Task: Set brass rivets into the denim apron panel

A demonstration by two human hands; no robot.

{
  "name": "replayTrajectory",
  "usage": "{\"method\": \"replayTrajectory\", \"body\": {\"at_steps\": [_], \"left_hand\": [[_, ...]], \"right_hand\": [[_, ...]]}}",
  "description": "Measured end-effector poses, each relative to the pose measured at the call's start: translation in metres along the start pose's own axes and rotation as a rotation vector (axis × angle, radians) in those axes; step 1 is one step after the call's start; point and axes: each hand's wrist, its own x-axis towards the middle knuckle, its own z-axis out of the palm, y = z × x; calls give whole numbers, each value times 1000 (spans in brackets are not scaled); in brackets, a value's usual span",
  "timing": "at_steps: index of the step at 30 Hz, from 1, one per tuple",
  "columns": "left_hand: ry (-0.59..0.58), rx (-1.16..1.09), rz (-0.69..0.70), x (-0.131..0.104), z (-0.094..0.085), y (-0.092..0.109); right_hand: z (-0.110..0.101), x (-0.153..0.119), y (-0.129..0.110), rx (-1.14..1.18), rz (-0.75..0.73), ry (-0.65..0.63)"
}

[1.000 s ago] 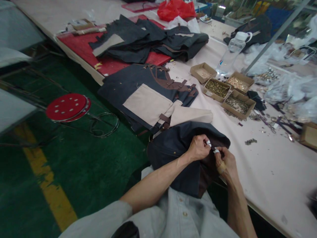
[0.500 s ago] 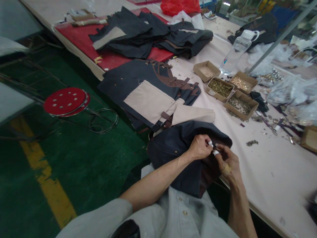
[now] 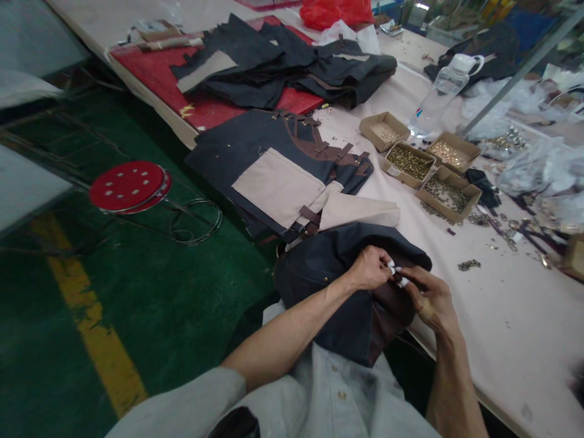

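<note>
A dark blue fabric piece (image 3: 319,261) with brown parts lies over my lap and the table's edge. My left hand (image 3: 371,267) is closed at its right part, white wrapping on the fingertips. Facing it, my right hand (image 3: 426,295) has its thumb and forefinger pinched close to the left fingertips, also with white wrapping. What sits between the fingertips is too small to make out. Just beyond lies a stack of dark blue pieces (image 3: 219,146) with a beige pocket (image 3: 278,185) and brown straps.
Cardboard boxes of small metal parts, one with brass pieces (image 3: 408,164), stand right of the stack near a clear bottle (image 3: 440,94). Loose hardware and plastic bags (image 3: 538,164) lie farther right. A red stool (image 3: 130,185) stands at the left.
My right hand has shifted slightly to the right, its fingers straighter. My left hand stays near the same spot on the fabric. The whole view has shifted a little.
</note>
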Motion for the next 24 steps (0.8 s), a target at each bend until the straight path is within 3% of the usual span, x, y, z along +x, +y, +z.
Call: {"method": "replayTrajectory", "body": {"at_steps": [12,24], "left_hand": [[-27,58,-19,3,-3,-2],[-57,63,24,5,-7,-4]], "right_hand": [[10,19,17,-55,8,50],[13,21,7,-47,123,55]]}}
